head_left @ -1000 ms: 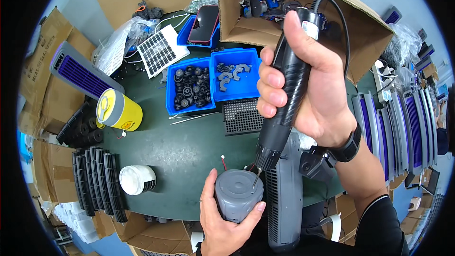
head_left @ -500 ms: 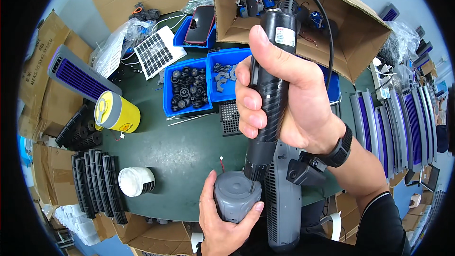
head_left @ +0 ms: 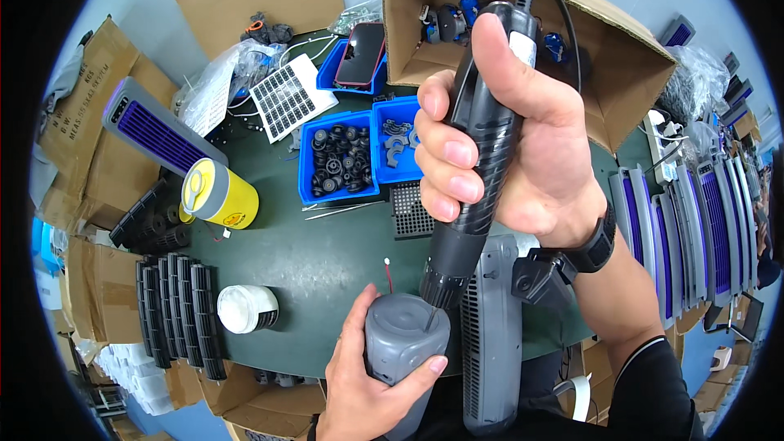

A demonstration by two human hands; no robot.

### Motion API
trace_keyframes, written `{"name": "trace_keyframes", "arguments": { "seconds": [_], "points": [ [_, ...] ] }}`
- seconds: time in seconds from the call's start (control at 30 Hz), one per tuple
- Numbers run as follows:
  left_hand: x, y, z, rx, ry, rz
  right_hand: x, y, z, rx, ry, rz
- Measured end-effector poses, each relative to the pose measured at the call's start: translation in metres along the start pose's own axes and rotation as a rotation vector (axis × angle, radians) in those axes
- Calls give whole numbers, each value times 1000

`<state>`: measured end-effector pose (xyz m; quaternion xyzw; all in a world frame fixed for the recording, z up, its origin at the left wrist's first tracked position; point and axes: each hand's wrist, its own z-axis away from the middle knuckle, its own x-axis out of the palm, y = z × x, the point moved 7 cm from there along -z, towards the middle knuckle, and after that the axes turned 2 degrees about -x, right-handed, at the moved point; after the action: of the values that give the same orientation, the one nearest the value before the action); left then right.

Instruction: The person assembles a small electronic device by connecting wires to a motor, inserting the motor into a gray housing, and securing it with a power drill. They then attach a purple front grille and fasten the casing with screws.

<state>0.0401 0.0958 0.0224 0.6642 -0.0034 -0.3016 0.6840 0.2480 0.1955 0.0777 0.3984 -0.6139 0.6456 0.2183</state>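
Note:
A black corded electric screwdriver (head_left: 482, 188) is gripped upright but slanted in my right hand (head_left: 531, 139), the thumb raised along its body. Its bit reaches down to the rounded grey end of a housing (head_left: 400, 339), close to that end's right edge. Around the housing's sides wrap the fingers and thumb of my left hand (head_left: 359, 388), near the table's front edge. Just right of it stands a long grey slotted tower-shaped body (head_left: 492, 335). A thin red wire with a white connector (head_left: 389, 272) sticks up behind the housing.
Blue bins of black round parts (head_left: 339, 162) and grey clips (head_left: 398, 143) sit beyond, beside a perforated black block (head_left: 412, 211). At left are a yellow cup (head_left: 233, 200), a white jar (head_left: 245, 309) and black rollers (head_left: 181, 314). Purple-and-grey panels (head_left: 682, 237) line the right side.
The housing has tilted in my left hand, showing more of its side. My right hand and the screwdriver have shifted slightly, the bit still at the housing's end. The whole view has moved a little.

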Motion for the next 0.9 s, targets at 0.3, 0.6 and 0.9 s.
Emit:
{"name": "trace_keyframes", "arguments": {
  "seconds": [0.3,0.6,0.9],
  "points": [
    [-88,34,21,154,192,-82,-30,-53,16,-404,374,558],
    [-172,50,31,497,930,-167,-62,-37,11,-527,432,829],
    [-148,40,-40,546,923,-142,-81,-42,18,-509,502,867]
  ]
}}
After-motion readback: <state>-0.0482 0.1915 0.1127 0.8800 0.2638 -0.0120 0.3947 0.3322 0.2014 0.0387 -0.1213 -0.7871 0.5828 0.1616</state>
